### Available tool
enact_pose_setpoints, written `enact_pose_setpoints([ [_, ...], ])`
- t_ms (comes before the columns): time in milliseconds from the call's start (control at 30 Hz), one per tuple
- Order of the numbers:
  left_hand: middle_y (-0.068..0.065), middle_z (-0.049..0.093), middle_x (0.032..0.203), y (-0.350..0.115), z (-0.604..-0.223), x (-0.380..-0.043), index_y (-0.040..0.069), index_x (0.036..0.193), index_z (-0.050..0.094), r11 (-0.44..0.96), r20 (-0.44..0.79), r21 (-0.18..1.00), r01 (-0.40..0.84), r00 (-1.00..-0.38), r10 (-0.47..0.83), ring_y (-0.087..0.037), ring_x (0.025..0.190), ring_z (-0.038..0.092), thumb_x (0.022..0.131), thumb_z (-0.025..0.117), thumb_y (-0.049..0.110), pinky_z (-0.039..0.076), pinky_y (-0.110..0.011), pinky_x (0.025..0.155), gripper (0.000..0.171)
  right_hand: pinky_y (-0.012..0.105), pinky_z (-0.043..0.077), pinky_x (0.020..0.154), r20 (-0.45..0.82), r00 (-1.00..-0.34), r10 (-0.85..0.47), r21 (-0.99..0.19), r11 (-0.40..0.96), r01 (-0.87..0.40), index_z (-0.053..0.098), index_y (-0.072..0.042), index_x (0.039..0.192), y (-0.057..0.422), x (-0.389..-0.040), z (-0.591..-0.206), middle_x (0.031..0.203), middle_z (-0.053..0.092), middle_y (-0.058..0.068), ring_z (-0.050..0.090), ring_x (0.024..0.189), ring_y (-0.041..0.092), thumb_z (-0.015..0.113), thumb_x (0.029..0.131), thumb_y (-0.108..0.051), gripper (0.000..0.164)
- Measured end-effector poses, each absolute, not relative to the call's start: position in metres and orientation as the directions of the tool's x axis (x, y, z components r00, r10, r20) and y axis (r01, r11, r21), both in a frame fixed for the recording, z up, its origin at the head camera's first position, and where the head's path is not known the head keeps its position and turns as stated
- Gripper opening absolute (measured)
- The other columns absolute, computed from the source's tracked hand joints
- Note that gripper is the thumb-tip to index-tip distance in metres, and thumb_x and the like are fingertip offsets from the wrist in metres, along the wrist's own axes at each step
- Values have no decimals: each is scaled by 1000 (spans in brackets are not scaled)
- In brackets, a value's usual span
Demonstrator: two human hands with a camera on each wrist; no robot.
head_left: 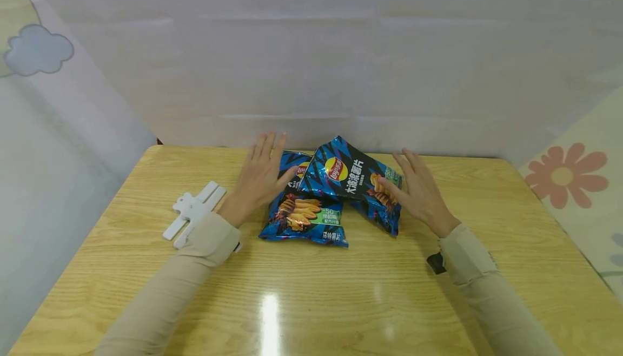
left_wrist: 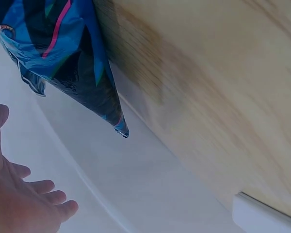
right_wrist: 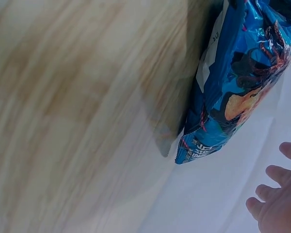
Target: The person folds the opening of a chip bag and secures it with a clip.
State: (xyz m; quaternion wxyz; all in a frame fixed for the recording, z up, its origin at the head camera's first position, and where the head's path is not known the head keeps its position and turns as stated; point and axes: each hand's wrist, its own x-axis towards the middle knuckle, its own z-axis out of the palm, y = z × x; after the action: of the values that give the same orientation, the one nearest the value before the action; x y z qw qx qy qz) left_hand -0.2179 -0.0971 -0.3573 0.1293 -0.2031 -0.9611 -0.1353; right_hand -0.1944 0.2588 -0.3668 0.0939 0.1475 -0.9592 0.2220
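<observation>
Two blue-and-black bags of potato chips lie at the middle of the table's back half. The upper bag [head_left: 340, 175] slants across the lower bag [head_left: 306, 223] and covers part of it. My left hand [head_left: 258, 175], fingers straight, is at the left side of the lower bag. In the left wrist view that hand [left_wrist: 24, 204] is apart from the bag [left_wrist: 72, 53]. On the other side, my right hand [head_left: 421, 191] spreads its fingers by the upper bag's right end. A gap shows between the right hand [right_wrist: 281, 204] and the bag [right_wrist: 237, 102] in the right wrist view.
White plastic clips [head_left: 194, 210] lie on the table left of the bags, close to the left forearm. A pale wall covering [head_left: 340, 74] rises behind the table's back edge. The wooden table [head_left: 311, 296] reflects light in front.
</observation>
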Motion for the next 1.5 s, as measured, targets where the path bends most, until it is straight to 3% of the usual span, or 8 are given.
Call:
enact_pose_setpoints([
  [133,-24,22,162,-96,-359,-218,4,158,15,877,320,196,438,-874,365,-41,151,19,102,48,47,21,-57,121,78,71,14,115,251,-934,-253,-391,857,-337,28,-3,155,258,-195,-368,163,16,26,11,150,49,53,99,-51,78],
  [1500,-22,17,164,-76,-367,-212,4,159,12,837,215,257,483,-873,438,-39,153,15,104,44,46,19,-54,123,76,66,20,116,197,-934,-297,-451,819,-355,27,-3,156,251,-211,-377,163,21,22,20,149,46,55,99,-47,76],
])
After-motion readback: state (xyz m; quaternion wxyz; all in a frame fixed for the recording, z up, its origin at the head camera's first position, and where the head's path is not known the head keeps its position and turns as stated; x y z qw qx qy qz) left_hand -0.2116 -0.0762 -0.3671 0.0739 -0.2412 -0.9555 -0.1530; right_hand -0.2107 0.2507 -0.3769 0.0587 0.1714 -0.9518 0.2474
